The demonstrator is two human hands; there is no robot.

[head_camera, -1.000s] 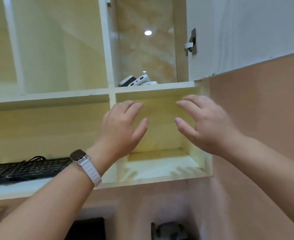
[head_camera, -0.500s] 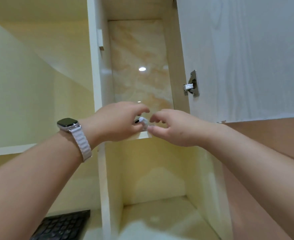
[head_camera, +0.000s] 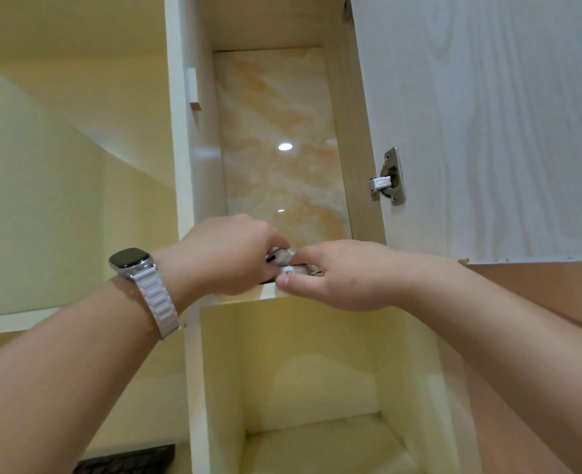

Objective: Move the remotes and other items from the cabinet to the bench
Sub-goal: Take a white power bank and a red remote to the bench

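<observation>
At the front lip of the upper white cabinet shelf (head_camera: 265,291), in the narrow compartment backed by a glossy marble-patterned panel (head_camera: 275,131), both hands meet over the task's things. The left hand (head_camera: 228,258), wearing a dark-faced wristwatch on a white band (head_camera: 130,261), curls its fingers over a slim pale-grey plastic remote with a dark end (head_camera: 277,258). The right hand (head_camera: 347,278) pinches a small white plastic piece (head_camera: 291,269) just beside it, thumb under and fingers on top. Whether more items lie behind the knuckles is hidden. Such remotes are probably light, rigid and smooth-cased, so they should lift with little effort yet may slip from a loose pinch, and a fall from this height could crack a casing or pop a battery cover. A hold across the long sides near the middle, thumb opposing the fingers, looks safest, one item per hand. An open white wood-grain door (head_camera: 488,131) stands close on the right. The bench is out of view.
</observation>
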